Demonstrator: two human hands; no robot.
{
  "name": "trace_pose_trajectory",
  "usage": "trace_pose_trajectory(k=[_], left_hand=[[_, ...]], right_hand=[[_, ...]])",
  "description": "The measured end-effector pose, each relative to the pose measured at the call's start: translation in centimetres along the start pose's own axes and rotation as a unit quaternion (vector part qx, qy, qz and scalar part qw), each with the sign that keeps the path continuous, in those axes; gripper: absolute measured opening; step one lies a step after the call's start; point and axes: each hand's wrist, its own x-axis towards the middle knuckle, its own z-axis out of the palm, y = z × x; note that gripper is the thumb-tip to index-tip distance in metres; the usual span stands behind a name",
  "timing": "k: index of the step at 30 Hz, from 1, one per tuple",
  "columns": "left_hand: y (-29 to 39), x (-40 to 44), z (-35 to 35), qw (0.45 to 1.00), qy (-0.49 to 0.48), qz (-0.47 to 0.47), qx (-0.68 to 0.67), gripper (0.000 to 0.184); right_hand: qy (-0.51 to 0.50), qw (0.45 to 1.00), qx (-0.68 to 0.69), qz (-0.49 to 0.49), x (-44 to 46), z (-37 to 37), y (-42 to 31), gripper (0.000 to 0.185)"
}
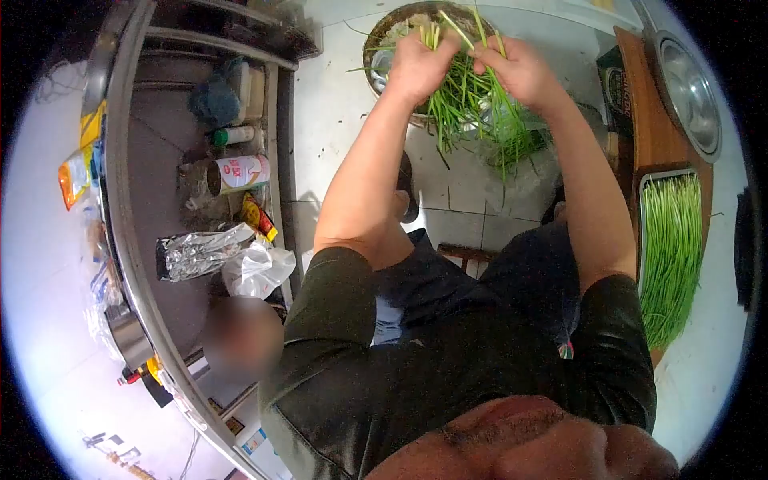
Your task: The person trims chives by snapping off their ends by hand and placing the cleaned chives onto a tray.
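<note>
My left hand (414, 68) is closed around a bunch of garlic chives (460, 96), their pale stem ends sticking up above the fingers and the green leaves hanging below. Close beside it, my right hand (520, 72) has its fingers pinched on a few chive stalks, more green leaves trailing under the palm. Both hands are over the edge of a round brown-rimmed basket (370, 60) on the floor, which holds pale scraps. Under the hanging leaves lies a clear plastic bag (504, 160), partly hidden.
At my right, a tray of chives (670, 256) laid lengthwise rests on a wooden board (636, 96), near a metal basin (690, 96). On my left, a shelf rack (132, 200) holds a can (240, 174), a white plastic bag (260, 268) and silver foil packaging (204, 252).
</note>
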Motion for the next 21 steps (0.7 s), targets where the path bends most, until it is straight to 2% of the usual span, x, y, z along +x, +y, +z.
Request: trace_pose_trajectory(k=[3, 6, 12, 15, 18, 21], left_hand=[[0.5, -0.4, 0.2, 0.998, 0.013, 0.031, 0.053, 0.028], [1.1, -0.5, 0.2, 0.996, 0.03, 0.005, 0.08, 0.029], [1.9, -0.9, 0.2, 0.997, 0.037, -0.015, 0.069, 0.027], [1.3, -0.7, 0.4, 0.999, 0.047, 0.012, 0.002, 0.024], [0.7, -0.1, 0.3, 0.995, 0.091, 0.036, 0.006, 0.02], [1.6, -0.4, -0.3, 0.989, 0.1, -0.046, -0.101, 0.019]], right_hand=[[0.028, 0.998, 0.0, -0.057, 0.3, 0.5, 0.6, 0.034], [0.043, 0.996, -0.055, -0.06, -0.2, 0.4, -0.1, 0.035], [0.034, 0.996, -0.056, -0.056, 0.6, 0.7, 1.7, 0.035], [0.025, 0.997, -0.044, -0.058, 0.3, 0.5, 1.0, 0.035], [0.017, 0.997, -0.051, -0.058, 0.3, 0.2, 0.6, 0.034], [0.044, 0.997, 0.001, -0.069, 0.5, 0.9, 1.3, 0.031]])
